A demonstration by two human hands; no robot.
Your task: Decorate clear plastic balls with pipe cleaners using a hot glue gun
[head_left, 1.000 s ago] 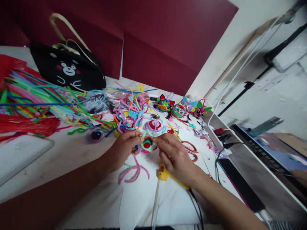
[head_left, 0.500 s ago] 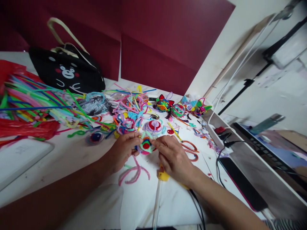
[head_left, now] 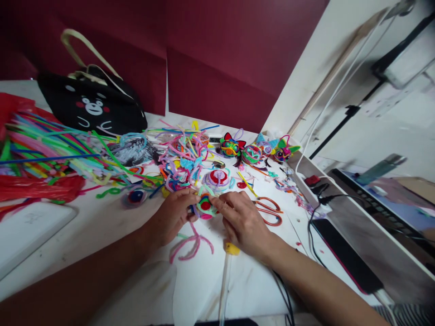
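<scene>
Near the middle of the table, my left hand (head_left: 176, 213) grips the left side of a small colourful pipe-cleaner piece (head_left: 205, 206) with a red centre and pale green loops. My right hand (head_left: 239, 219) has its fingertips on the right side of the same piece, its fingers curled together. Below my right hand is a yellow glue gun (head_left: 232, 248) with a clear glue stick out of its back. Curled pink pipe cleaners (head_left: 193, 249) lie just in front of my left hand. Orange-handled scissors (head_left: 270, 211) rest to the right.
Loose pipe cleaners (head_left: 57, 149) spread over the left and back. Finished colourful balls (head_left: 251, 154) stand at the back right. A black bag (head_left: 98, 106), a white box (head_left: 30, 235), a phone (head_left: 346, 256) and black cables (head_left: 314, 235) are also around.
My right fingertips have shifted slightly left over the piece, which is tilted a little differently. The whole view has moved slightly. Both hands stay on the piece.
</scene>
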